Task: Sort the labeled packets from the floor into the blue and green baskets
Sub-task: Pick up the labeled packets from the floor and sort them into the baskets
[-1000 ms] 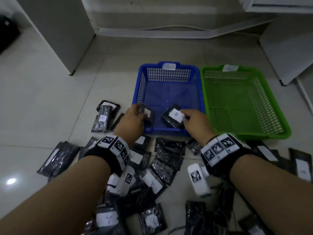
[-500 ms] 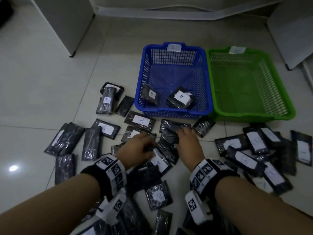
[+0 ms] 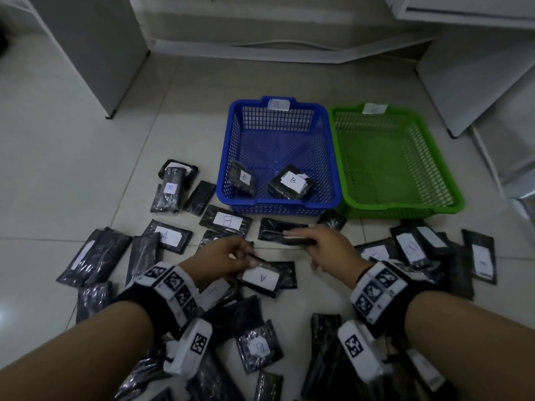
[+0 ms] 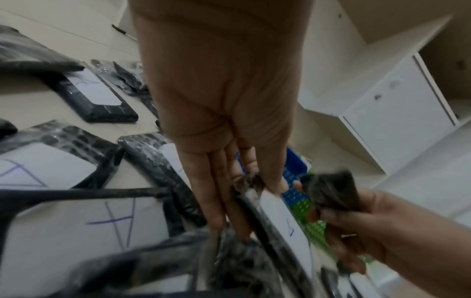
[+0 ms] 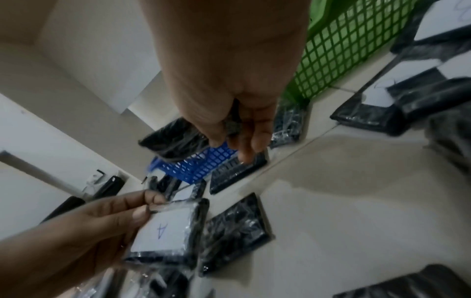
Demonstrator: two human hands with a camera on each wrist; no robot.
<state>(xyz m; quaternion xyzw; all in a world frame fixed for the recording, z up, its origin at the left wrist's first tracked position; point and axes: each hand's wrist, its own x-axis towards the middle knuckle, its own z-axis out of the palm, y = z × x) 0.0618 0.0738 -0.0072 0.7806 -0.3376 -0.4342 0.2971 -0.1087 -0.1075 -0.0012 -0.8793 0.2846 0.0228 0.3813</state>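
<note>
The blue basket (image 3: 278,202) holds two black packets labelled B (image 3: 242,178) (image 3: 291,182). Beside it on the right, the green basket (image 3: 402,211) has nothing inside. Many black packets with white labels lie on the floor in front of them. My left hand (image 3: 249,260) pinches the corner of a packet labelled A (image 3: 265,277) (image 5: 165,231), just above the pile. My right hand (image 3: 301,240) grips a dark packet (image 3: 295,241) (image 5: 175,141) edge-on, with its label hidden, near the blue basket's front rim.
Loose packets (image 3: 225,221) spread across the tiled floor from the far left to the right, some face down. White cabinets (image 3: 86,53) stand at the back left and at the right (image 3: 477,82). A low wall ledge runs behind the baskets.
Both hands left the blue basket, where two B packets now lie, and came back to the floor pile. Each hand has since picked up a packet.
</note>
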